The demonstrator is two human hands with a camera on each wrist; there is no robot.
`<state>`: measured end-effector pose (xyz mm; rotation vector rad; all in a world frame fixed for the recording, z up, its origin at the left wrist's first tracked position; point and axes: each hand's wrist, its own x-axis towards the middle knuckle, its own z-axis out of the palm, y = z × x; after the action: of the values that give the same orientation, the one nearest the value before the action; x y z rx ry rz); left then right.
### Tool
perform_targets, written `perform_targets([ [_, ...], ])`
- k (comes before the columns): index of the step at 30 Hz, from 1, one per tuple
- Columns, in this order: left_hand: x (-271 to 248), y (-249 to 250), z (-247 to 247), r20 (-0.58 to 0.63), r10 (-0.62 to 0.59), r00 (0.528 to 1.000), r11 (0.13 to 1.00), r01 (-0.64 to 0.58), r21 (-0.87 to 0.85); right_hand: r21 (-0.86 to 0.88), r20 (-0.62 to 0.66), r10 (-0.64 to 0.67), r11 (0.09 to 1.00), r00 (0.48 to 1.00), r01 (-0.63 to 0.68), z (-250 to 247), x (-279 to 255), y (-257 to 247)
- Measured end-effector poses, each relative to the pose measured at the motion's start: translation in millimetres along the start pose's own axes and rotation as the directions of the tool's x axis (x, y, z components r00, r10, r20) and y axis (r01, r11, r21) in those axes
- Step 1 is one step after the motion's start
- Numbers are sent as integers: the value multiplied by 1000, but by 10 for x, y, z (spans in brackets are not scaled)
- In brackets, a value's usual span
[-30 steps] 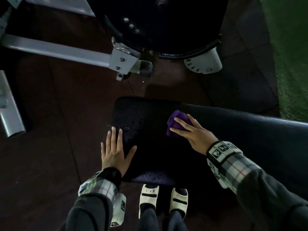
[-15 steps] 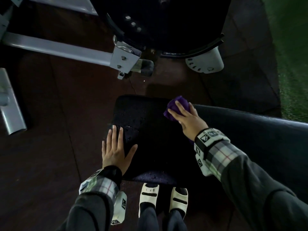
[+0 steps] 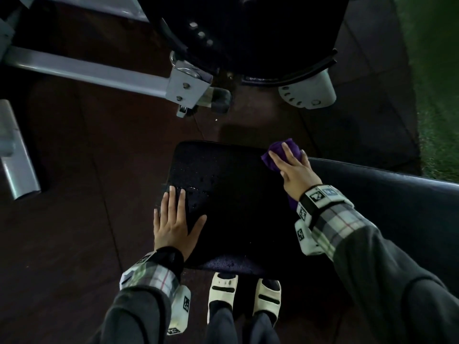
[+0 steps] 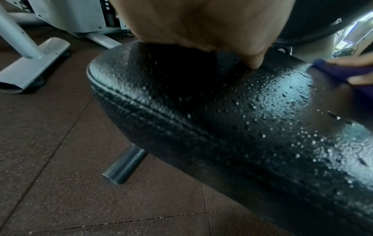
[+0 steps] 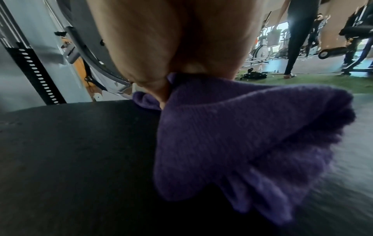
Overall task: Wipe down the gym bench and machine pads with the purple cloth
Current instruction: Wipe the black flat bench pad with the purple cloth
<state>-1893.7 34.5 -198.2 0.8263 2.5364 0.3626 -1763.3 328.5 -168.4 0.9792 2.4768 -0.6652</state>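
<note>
A black padded gym bench (image 3: 233,199) runs from the centre toward the right, its end beaded with water drops (image 4: 252,121). My right hand (image 3: 293,167) presses the bunched purple cloth (image 3: 278,151) flat against the bench's far edge, fingers straight over it. The cloth (image 5: 232,140) fills the right wrist view, and shows at the right edge of the left wrist view (image 4: 343,75). My left hand (image 3: 173,217) lies flat, fingers straight, on the bench's near left corner. A black machine pad (image 3: 248,28) hangs beyond the bench.
Grey machine frame bars (image 3: 82,70) and a white foot (image 3: 308,93) stand on the dark rubber floor beyond the bench. Green turf (image 3: 437,83) lies far right. My sandalled feet (image 3: 243,296) are under the bench's near edge. A person's legs (image 5: 296,38) stand in the distance.
My right hand has slid the purple cloth away from me, from the middle of the bench to its far edge. The left hand has stayed in place.
</note>
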Motion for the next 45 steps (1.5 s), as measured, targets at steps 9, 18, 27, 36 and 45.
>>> perform_targets([
  [9,-2,25,-26,23,-7,1000,1000,7,2,-155,165,-241,951,956,266,157,-590,6],
  [18,6,19,-41,41,-7,999,1000,7,1,-7,46,36,999,998,-35,79,-484,167],
  [27,1,58,-64,48,-21,999,1000,21,8,-154,239,-298,928,924,339,332,-799,-214],
  [36,6,76,-84,36,-17,999,1000,18,-4,-129,161,-88,986,983,110,136,-928,192],
  [45,-4,84,-86,55,-29,998,1000,29,4,-137,214,-227,956,950,259,310,-934,-227],
])
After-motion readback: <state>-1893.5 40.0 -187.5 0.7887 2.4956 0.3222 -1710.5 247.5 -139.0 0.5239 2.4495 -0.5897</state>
